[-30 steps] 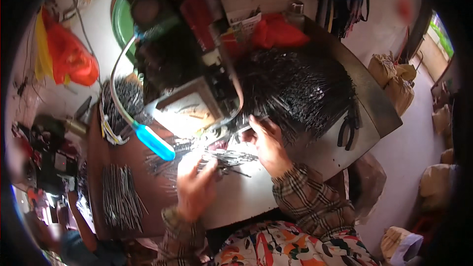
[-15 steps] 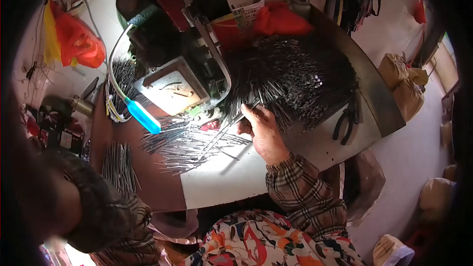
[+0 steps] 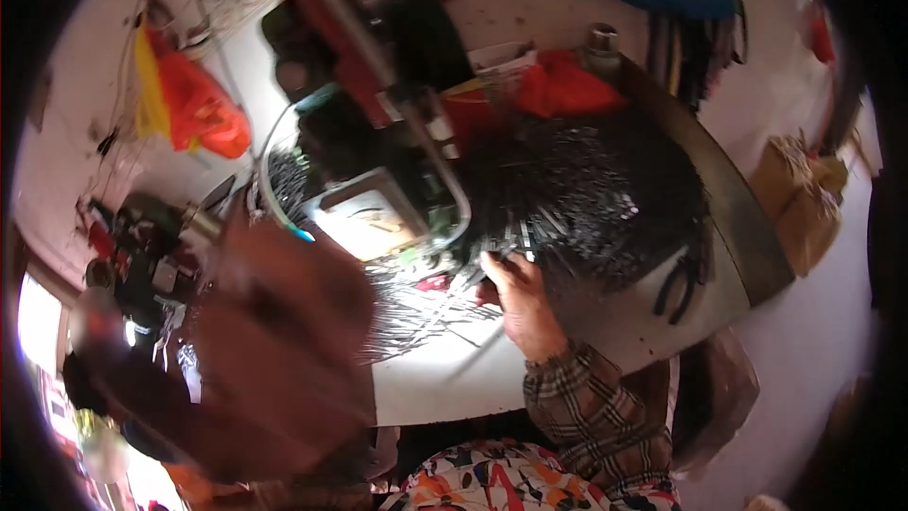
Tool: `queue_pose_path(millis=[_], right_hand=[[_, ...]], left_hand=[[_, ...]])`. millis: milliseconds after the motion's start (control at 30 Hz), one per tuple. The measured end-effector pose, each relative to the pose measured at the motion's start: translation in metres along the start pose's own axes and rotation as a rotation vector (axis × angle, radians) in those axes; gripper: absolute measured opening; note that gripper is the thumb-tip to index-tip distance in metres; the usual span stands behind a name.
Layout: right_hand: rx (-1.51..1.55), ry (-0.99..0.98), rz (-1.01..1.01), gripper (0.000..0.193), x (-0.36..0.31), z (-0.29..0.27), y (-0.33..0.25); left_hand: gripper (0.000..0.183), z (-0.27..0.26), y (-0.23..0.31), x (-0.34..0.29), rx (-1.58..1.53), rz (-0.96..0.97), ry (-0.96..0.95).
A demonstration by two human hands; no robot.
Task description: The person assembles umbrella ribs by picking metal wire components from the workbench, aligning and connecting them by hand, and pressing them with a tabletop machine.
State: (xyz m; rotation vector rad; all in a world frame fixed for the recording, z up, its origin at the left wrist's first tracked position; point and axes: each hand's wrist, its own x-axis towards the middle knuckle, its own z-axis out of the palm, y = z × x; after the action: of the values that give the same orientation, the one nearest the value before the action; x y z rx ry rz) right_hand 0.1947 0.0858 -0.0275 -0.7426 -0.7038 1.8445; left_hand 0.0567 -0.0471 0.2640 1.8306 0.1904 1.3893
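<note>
My right hand (image 3: 528,308) is closed, thumb and fingers pinched on a thin metal strip that slants down to the left over the lit worktop. Just beyond it lies a large heap of thin dark strips (image 3: 596,199). More strips (image 3: 397,326) lie spread beneath the machine (image 3: 416,170), left of the hand. A big, smeared brownish shape (image 3: 284,350), seemingly my left hand close to the camera, covers the left part of the worktop. Its fingers cannot be made out, nor whether it holds anything.
Black-handled pliers (image 3: 673,289) lie right of the heap. A red bag (image 3: 567,85) and a lidded bottle (image 3: 602,43) stand at the back. A lit, bent lamp (image 3: 270,180) partly shows left of the machine. A brown sack (image 3: 799,194) is beyond the table's right edge.
The view has shifted, so the table sits lower and further right. The left arm has moved inward from the lower left. My right hand keeps its pinch near the machine.
</note>
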Motion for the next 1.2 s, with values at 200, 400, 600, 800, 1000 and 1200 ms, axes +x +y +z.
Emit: queue_pose_path(millis=[200, 400, 600, 800, 1000, 1200], right_hand=[[-0.138, 0.011, 0.061, 0.02, 0.001, 0.006, -0.012], [-0.099, -0.03, 0.031, 0.015, 0.011, 0.009, -0.002], [-0.149, -0.036, 0.018, 0.017, 0.006, 0.009, 0.0], [-0.177, 0.023, 0.04, 0.015, 0.002, 0.008, 0.002], [-0.183, -0.02, 0.013, 0.015, 0.007, 0.002, 0.005], [-0.213, 0.014, 0.059, 0.017, 0.008, 0.013, 0.004]], left_hand=[[0.033, 0.014, -0.079, -0.059, -0.275, -0.298, -0.116], [0.031, -0.014, -0.096, -0.09, -0.32, -0.241, 0.029], [0.028, -0.035, -0.109, -0.104, -0.337, -0.172, 0.069], [0.025, -0.06, -0.128, -0.108, -0.37, -0.083, 0.061], [0.022, -0.072, -0.133, -0.119, -0.411, -0.047, 0.104], [0.02, -0.085, -0.137, -0.127, -0.402, 0.005, 0.119]])
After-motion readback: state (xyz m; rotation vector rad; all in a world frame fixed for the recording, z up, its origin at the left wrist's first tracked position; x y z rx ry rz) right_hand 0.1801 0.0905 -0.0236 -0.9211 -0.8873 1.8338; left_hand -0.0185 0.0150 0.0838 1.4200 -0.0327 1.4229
